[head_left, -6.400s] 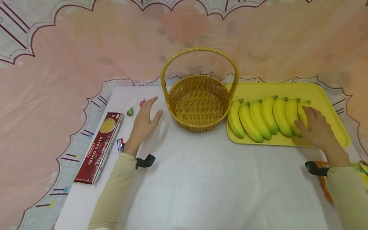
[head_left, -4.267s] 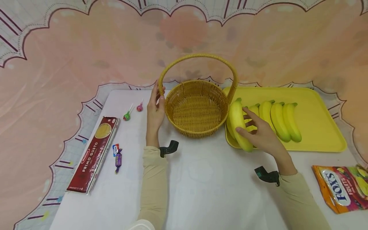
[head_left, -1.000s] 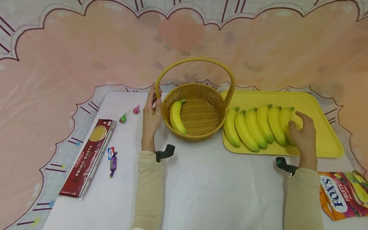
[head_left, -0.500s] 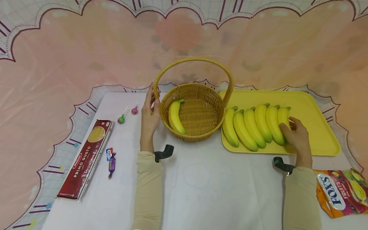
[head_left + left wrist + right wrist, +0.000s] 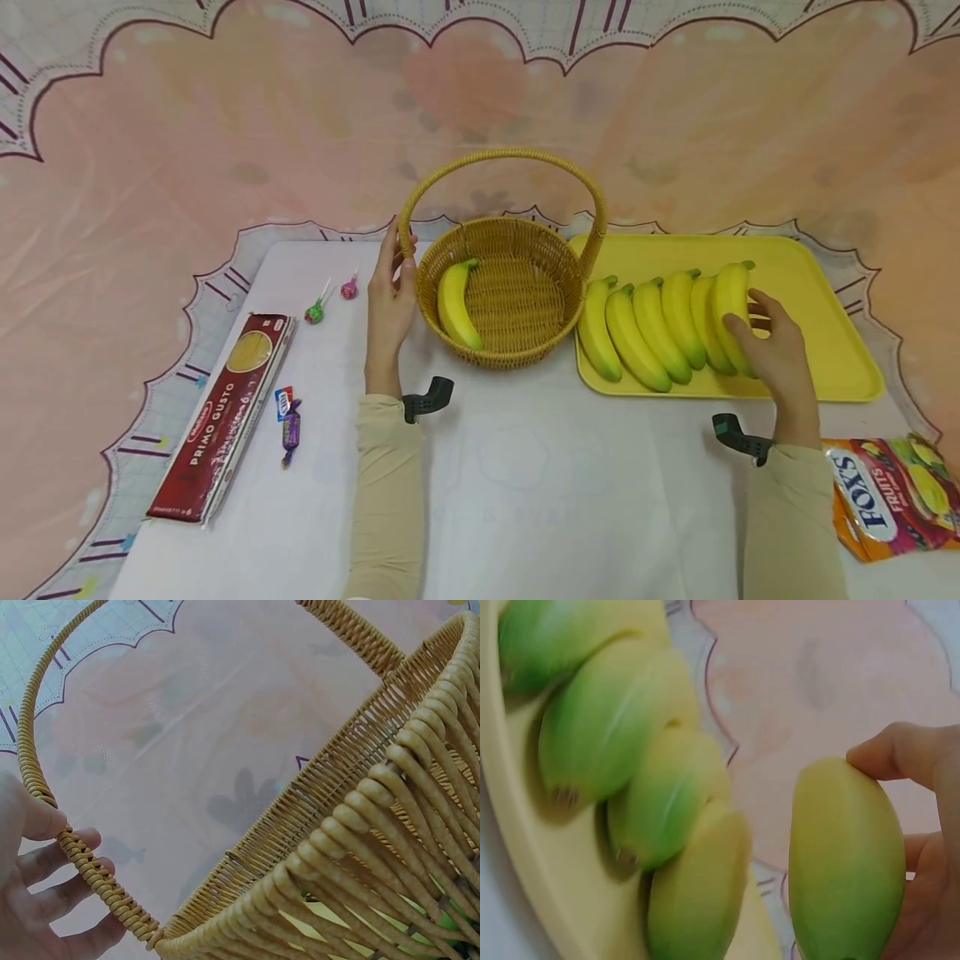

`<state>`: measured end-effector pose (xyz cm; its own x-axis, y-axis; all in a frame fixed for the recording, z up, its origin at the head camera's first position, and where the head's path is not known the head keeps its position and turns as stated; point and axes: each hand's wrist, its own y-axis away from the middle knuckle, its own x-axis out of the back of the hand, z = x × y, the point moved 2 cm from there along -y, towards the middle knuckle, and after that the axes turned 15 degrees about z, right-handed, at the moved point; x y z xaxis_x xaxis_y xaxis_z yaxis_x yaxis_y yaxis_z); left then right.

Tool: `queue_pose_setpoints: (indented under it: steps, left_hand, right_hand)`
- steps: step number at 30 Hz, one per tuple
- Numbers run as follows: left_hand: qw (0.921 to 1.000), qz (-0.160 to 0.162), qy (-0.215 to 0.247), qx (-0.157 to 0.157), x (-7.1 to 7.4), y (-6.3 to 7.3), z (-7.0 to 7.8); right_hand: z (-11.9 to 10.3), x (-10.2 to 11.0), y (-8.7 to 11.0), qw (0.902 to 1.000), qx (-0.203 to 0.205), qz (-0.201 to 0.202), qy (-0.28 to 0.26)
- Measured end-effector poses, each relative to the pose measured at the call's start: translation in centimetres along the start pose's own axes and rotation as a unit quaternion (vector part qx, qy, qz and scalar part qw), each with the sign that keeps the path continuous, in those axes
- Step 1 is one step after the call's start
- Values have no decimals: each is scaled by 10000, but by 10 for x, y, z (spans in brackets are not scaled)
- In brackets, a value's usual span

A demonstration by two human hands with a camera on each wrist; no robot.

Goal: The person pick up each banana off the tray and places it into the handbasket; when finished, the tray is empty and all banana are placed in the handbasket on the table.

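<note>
My left hand (image 5: 390,321) grips the left foot of the handle (image 5: 97,881) on a woven wicker basket (image 5: 510,360); its thumb and fingers lie on opposite sides of it. Inside the basket, at the left, lies one yellow banana (image 5: 455,308) with a green stem. Over the yellow tray (image 5: 832,333) my right hand (image 5: 783,354) holds the rightmost banana (image 5: 731,308) between thumb and fingers. In the right wrist view this banana (image 5: 844,862) stands apart from the others. Several more bananas (image 5: 645,333) lie side by side on the tray's left part.
At the left lie a red spaghetti packet (image 5: 225,417), a green lollipop (image 5: 315,312), a pink lollipop (image 5: 349,287), a purple-wrapped candy (image 5: 291,432) and a small blue-and-red one (image 5: 282,403). A Fox's candy bag (image 5: 892,500) lies front right.
Earlier, my right hand carried a banana from the tray, and one now lies in the basket. My left hand moved onto the basket handle. Just now the right hand has lifted another banana slightly.
</note>
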<state>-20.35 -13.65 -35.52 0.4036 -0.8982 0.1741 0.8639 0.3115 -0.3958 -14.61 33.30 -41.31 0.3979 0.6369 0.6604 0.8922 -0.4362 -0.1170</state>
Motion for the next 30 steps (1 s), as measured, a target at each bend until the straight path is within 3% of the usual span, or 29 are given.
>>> queue_pose_setpoints:
  steps: [4,8,12,17,23,26,30]
  left_hand:
    - [10000,-56,58,22,-1,-1,-1]
    - [9999,-70,79,31,-2,-1,-1]
    - [10000,-64,50,56,-1,-1,1]
    - [9999,-69,-33,101,0,-2,3]
    - [10000,-33,-81,42,0,-1,2]
    - [10000,-16,-6,37,0,-2,-3]
    - [10000,62,46,-49,-2,-7,-25]
  right_hand:
    - [-14,2,6,9995,224,-203,32]
    - [-27,2,15,9958,557,-720,72]
    - [-42,-2,26,9883,948,-1190,37]
    - [-64,-13,39,9781,1497,-1434,-186]
    - [-91,-32,56,9622,1862,-1936,-440]
    - [-106,-41,60,9544,2010,-2148,-508]
    - [-124,-53,58,9473,2180,-2300,-474]
